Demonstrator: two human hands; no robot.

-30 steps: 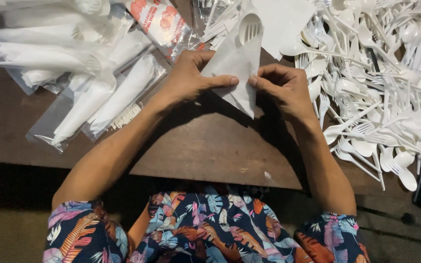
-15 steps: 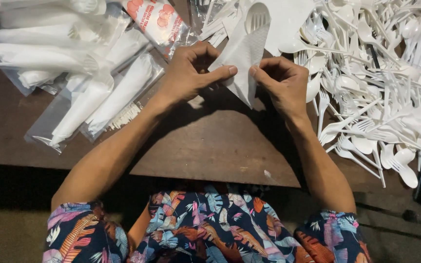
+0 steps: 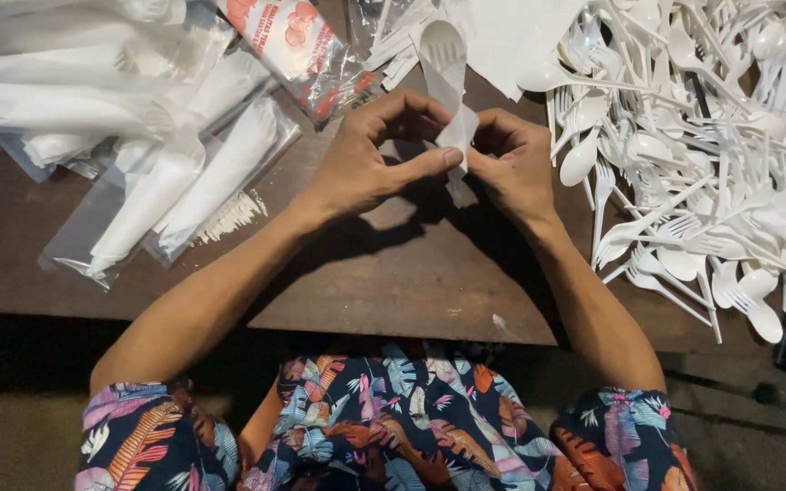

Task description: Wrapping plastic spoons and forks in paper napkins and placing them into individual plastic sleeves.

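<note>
White plastic cutlery (image 3: 684, 136) lies heaped on the brown wooden table (image 3: 384, 282); beside it, a red-and-white packet (image 3: 297, 45). Below the table, navy floral-print shorts (image 3: 384, 427).

Both hands (image 3: 370, 164) (image 3: 516, 164) around white napkin-wrapped cutlery (image 3: 452, 100), beside plastic spoons (image 3: 684, 155)

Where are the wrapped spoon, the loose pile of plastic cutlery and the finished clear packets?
wrapped spoon (image 3: 444, 47), head view, on the spoon's bowl above the hands.
loose pile of plastic cutlery (image 3: 684, 155), head view, middle of the heap.
finished clear packets (image 3: 184, 182), head view, on one white roll.
</note>
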